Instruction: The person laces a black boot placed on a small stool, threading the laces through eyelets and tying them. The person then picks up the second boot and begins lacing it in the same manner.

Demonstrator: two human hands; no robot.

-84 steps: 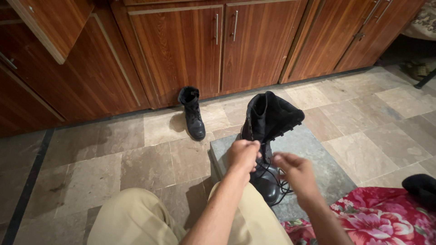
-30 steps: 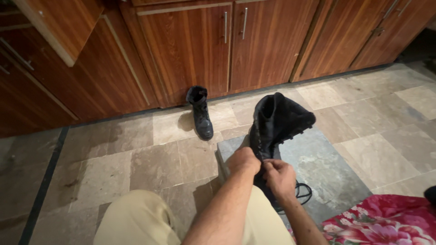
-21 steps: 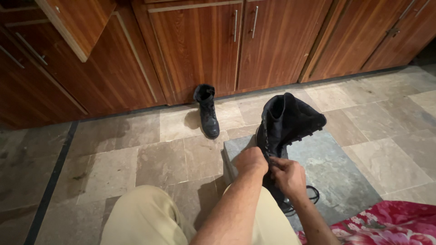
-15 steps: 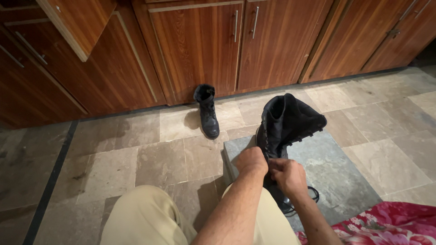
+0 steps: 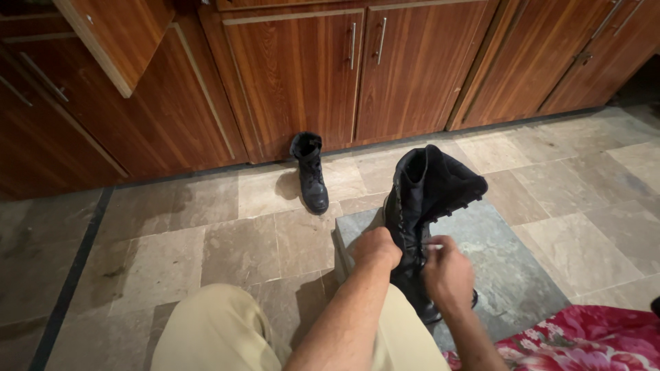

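A tall black lace-up boot [image 5: 432, 187] stands on a low grey stone slab [image 5: 502, 261] in front of my knees, its top wide open. My left hand [image 5: 376, 249] grips the boot's left side at the lacing. My right hand [image 5: 447, 275] is closed on a black lace at the boot's front, fingers pinched near the eyelets. Loose lace [image 5: 473, 298] lies by the toe. A second black boot [image 5: 309, 173] stands alone on the floor by the cabinets.
Brown wooden cabinets [image 5: 295, 75] with metal handles run along the back. The floor is beige stone tile [image 5: 227, 247]. A red floral cloth [image 5: 584, 340] lies at the lower right. My legs in beige trousers [image 5: 213, 336] fill the lower middle.
My right hand, earlier out to the right, came in to the lacing and has now shifted slightly right and down, drawing the lace. My left hand stays on the boot.
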